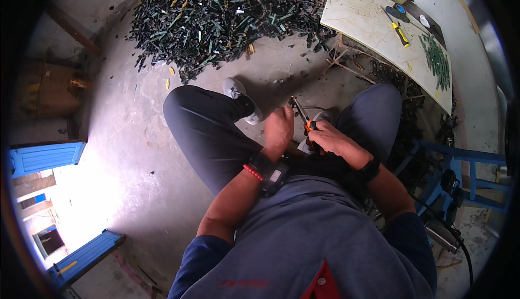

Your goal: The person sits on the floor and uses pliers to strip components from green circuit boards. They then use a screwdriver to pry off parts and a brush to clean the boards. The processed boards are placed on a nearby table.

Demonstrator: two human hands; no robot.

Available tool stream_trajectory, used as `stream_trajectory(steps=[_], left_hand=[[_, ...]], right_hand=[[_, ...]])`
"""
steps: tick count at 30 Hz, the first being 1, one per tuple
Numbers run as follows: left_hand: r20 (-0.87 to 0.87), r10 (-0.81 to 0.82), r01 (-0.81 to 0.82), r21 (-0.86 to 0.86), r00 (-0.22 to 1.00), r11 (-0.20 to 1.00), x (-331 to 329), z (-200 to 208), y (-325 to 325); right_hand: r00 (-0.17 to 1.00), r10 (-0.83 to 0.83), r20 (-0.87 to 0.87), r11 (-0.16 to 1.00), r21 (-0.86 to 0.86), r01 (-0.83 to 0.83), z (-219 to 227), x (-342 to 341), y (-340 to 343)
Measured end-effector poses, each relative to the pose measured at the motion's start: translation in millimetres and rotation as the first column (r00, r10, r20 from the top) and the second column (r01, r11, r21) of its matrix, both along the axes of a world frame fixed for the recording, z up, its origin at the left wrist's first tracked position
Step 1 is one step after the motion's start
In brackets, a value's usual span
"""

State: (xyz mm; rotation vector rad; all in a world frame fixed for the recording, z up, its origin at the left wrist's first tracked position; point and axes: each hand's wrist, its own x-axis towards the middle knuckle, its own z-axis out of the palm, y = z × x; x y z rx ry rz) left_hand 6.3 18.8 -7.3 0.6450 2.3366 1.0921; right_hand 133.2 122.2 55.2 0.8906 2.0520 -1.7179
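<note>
A thin dark piece (297, 107) is pinched by the left hand (278, 131), just above the lap; an orange-handled tool (310, 127) is gripped by the right hand (330, 138). Tool tip sits v. near left fingers: a slip could nick them, or piece could be dropped to floor.

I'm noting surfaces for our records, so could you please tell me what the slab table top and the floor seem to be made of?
The slab table top looks like polished stone, perhaps marble: pale cream with faint veining and a slight sheen, though laminate is possible. The floor looks like bare concrete: grey, matt, stained and pitted.
</note>
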Motion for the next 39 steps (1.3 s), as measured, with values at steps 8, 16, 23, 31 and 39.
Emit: stream_trajectory(steps=[8,16,23,31,39], left_hand=[[-0.007,-0.026,0.025,-0.068,1.000,0.997,0,11,1],[-0.184,-0.058,0.050,-0.046,0.981,0.998,5,6,0],[-0.350,-0.093,0.080,-0.051,0.932,0.995,8,-5,0],[-0.325,-0.124,0.090,-0.117,0.938,0.989,9,-12,0],[-0.329,-0.165,0.100,-0.205,0.930,0.974,9,-19,0]], right_hand=[[0.990,-0.090,0.105,0.988,-0.112,0.102,3,-5,-4],[0.997,-0.006,0.077,1.000,-0.007,0.006,-14,-1,1],[0.981,0.121,0.151,0.971,0.187,-0.149,-10,-12,-3],[0.985,0.142,0.096,0.983,0.104,-0.151,-21,-17,-1],[0.897,0.413,0.159,0.862,0.250,-0.441,-10,-31,0]])
